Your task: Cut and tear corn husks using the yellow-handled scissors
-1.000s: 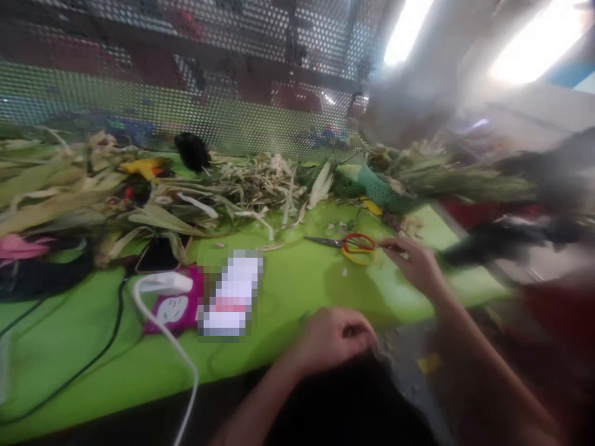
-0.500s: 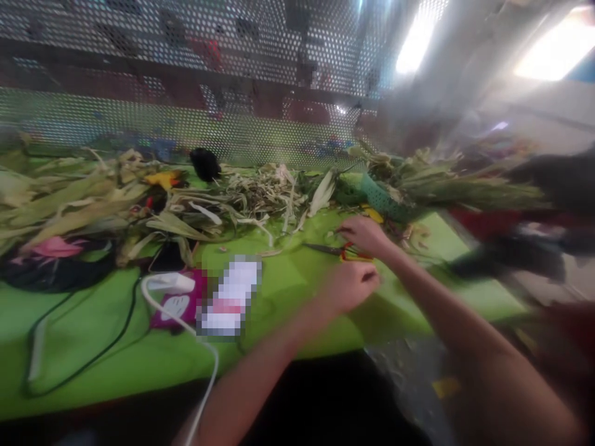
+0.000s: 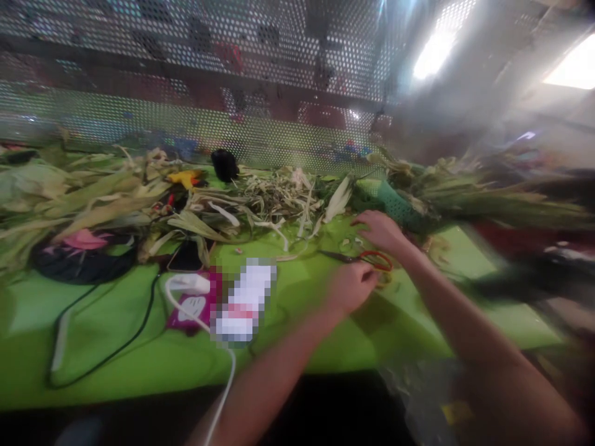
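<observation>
Forward goes our right hand [image 3: 382, 230], fingers spread past the scissors [image 3: 367, 259] toward the husks [image 3: 279, 198], while our left hand [image 3: 349, 286] curls loosely beside them on the tabletop [image 3: 116, 347].

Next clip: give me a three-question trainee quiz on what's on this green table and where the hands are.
1. True or false: the scissors have red handles.
2. Which hand lies beyond the scissors, nearer the husks? A) left hand B) right hand C) neither
3. Fill in: the white cable runs from a white plug lying on a ______ card on the green table.

Key:
1. True; the blades point left.
2. B. The right hand is past the handles, by small scraps; the left hand is on the near side, curled. Blur hides whether either holds anything.
3. Magenta.
</observation>
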The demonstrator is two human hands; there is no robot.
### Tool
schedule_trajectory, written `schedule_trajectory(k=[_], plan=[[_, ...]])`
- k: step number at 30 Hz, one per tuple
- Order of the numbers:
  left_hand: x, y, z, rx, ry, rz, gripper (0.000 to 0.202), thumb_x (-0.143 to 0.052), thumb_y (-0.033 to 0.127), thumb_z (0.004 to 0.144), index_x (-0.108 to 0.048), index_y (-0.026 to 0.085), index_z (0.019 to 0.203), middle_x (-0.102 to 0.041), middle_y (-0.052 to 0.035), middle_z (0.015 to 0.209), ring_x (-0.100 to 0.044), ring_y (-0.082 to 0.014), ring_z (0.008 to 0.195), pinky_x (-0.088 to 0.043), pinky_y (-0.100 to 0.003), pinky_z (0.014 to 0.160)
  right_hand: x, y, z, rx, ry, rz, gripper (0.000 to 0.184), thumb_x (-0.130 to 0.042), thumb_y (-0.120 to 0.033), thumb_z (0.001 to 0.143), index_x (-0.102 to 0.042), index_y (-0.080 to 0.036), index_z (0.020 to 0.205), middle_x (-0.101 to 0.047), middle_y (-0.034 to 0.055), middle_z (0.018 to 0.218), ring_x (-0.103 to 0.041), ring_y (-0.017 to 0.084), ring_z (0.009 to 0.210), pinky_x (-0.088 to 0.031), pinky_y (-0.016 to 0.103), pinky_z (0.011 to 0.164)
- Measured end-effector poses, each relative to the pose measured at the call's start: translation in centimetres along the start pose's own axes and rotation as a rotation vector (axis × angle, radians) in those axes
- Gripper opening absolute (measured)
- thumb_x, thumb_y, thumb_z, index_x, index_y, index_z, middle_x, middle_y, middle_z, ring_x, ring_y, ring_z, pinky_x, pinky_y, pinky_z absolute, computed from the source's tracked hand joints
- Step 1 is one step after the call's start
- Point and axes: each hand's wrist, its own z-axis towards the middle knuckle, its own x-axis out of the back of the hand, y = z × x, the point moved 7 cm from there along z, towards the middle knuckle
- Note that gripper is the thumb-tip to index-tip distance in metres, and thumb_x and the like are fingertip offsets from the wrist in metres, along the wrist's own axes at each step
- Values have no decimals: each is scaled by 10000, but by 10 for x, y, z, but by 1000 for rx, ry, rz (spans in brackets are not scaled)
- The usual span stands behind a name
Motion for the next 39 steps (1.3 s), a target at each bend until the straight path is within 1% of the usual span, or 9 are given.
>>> schedule_trajectory(k=[6,12,17,21,25,30,34,37,39], plan=[[9,-8,0,48,40,-28,342,-503,430,922,-708,184,802,-670,-11,707,-499,-115,600,-265,-241,563,-25,-3,57,-269,39,307,409,-558,-268,854,-674,-284,1246,-755,59,1079,-670,259,959,-467,333,818],[22,-20,7,112,162,-232,334,-511,440,912,-680,178,791,-609,8,646,-492,-108,603,-314,-229,585,-50,17,71,-421,182,533,190,-631,-335,763,-707,-190,861,-737,48,835,-632,206,763,-466,305,722],[37,-47,19,150,387,-524,221,-554,351,893,-642,157,954,-651,-25,819,-566,-114,747,-440,-220,711,-35,29,51,-503,359,650,217,-646,-383,683,-594,-191,769,-651,23,722,-572,178,673,-468,300,651],[53,-61,26,179,508,-639,350,-599,315,867,-560,135,1164,-659,-79,996,-600,-138,844,-497,-269,793,-5,24,24,-438,472,862,298,-684,-357,606,-551,-209,828,-592,-15,714,-550,161,665,-466,286,630],[76,-27,17,5,560,-305,561,-610,282,864,-455,186,1394,-569,-164,1344,-585,-256,1166,-472,-436,1013,21,5,-10,-379,351,1144,318,-722,-301,552,-572,-217,819,-537,-50,640,-487,133,575,-406,259,544],[60,48,5,-380,376,518,613,-446,172,928,-351,331,1512,-394,-47,1575,-235,-241,1519,-57,-547,1254,42,-17,-51,-331,46,1300,243,-718,-252,596,-623,-188,810,-636,-11,743,-558,129,630,-444,249,583],[52,58,13,-309,262,641,515,-426,208,959,-410,249,1472,-667,-84,1286,-581,-213,1243,-154,-559,1230,48,-3,-75,-291,42,1300,243,-682,-390,769,-640,-192,902,-664,12,792,-597,141,651,-485,269,613],[66,71,15,-305,326,530,358,-469,268,967,-570,209,1305,-742,-70,1013,-678,-168,938,-444,-384,1043,38,12,-89,-236,128,1039,294,-668,-445,792,-647,-210,968,-695,26,824,-642,190,735,-527,330,696],[80,89,14,-354,399,424,320,-486,303,970,-616,189,1240,-735,-69,926,-669,-144,824,-504,-277,847,19,5,-95,-103,22,717,313,-665,-409,805,-673,-214,1050,-724,64,937,-659,241,860,-527,391,803]])
